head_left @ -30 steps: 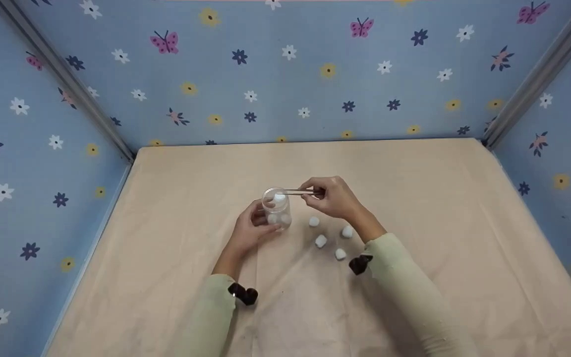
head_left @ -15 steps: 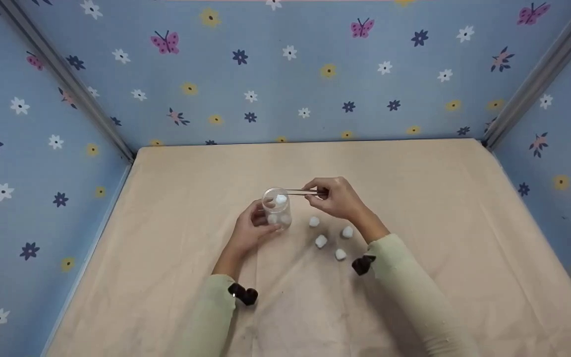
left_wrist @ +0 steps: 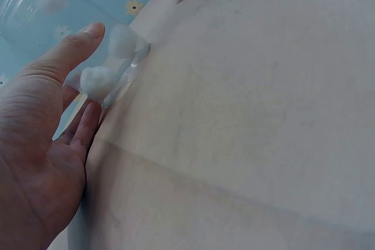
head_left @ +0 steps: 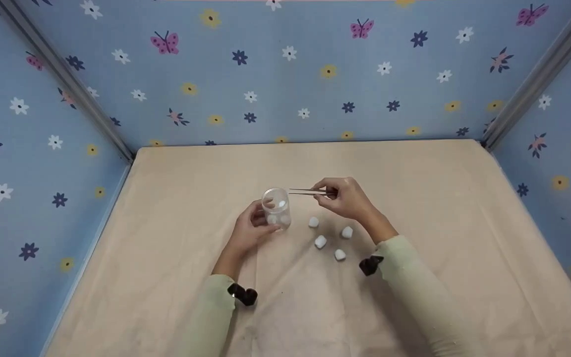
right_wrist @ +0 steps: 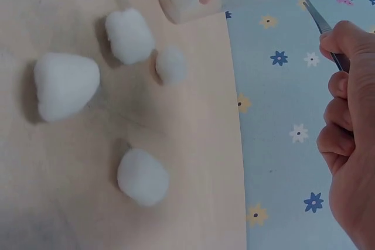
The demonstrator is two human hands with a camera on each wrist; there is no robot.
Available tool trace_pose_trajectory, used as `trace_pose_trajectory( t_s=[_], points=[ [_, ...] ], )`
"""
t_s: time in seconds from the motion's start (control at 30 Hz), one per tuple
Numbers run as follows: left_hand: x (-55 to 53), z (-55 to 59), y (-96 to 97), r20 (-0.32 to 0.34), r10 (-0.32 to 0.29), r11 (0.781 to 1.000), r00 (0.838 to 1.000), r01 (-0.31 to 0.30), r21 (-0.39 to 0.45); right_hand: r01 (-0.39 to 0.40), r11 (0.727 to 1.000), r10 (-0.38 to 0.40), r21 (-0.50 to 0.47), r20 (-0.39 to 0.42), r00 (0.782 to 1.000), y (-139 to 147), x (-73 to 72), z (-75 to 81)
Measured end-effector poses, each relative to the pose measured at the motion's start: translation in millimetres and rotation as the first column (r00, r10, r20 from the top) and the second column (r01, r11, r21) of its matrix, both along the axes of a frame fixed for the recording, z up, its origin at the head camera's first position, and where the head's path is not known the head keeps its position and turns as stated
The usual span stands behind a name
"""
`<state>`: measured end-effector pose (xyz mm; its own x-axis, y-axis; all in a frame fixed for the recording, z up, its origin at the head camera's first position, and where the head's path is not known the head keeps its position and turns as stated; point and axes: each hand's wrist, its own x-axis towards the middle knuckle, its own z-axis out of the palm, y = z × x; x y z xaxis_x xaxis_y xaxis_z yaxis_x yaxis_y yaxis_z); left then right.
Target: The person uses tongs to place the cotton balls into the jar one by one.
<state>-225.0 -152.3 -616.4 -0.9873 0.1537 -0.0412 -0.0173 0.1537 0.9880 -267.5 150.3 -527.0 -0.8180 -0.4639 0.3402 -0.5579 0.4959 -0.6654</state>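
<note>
A clear plastic jar (head_left: 276, 207) stands open-topped in my left hand (head_left: 251, 229), thumb on the near side and fingers round the far side. Inside it lie white cotton balls (left_wrist: 98, 81), one of them higher up, apparently in mid-fall, in the left wrist view. My right hand (head_left: 346, 198) pinches metal tweezers (head_left: 303, 191) between thumb and fingers. The tweezers' tips are parted, hold nothing, and point left just beside the jar's rim. Several loose cotton balls (head_left: 320, 242) lie on the cloth below my right hand; they look large in the right wrist view.
A beige cloth (head_left: 191, 198) with creases covers the table. Blue flowered panels (head_left: 285, 74) rise at the back and both sides, joined by grey metal posts (head_left: 543, 74) at the corners. Dark wrist cameras (head_left: 242, 294) sit on both sleeves.
The tweezers have let go of a cotton ball at the jar's mouth, and it has dropped into the jar. My right hand has drawn back to the right; the left has stayed still.
</note>
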Motion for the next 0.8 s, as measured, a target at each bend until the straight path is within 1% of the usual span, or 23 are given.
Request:
trace_pose_trajectory(
  t_s=[0.2, 0.53, 0.73, 0.8],
  points=[
    [0.3, -0.5, -0.3, 0.008, -0.001, 1.000, 1.000, 0.001, 0.001, 0.001, 1.000, -0.001, -0.010, -0.016, 1.000, 7, 0.0, -1.7],
    [-0.9, -1.8, 0.1, -0.004, 0.012, 1.000, 1.000, -0.012, 0.000, -0.001, 1.000, 0.001, 0.005, -0.044, 0.999, 24, 0.7, -4.9],
    [-0.4, -1.9, -0.3, 0.007, 0.014, 1.000, 1.000, -0.014, -0.022, 0.020, 1.000, -0.020, 0.014, -0.040, 0.999, 35, 2.7, -6.0],
    [0.1, -1.7, -0.4, 0.008, 0.013, 1.000, 1.000, -0.013, -0.016, 0.023, 1.000, -0.023, 0.007, -0.038, 0.999, 38, 3.6, -6.1]
  ],
)
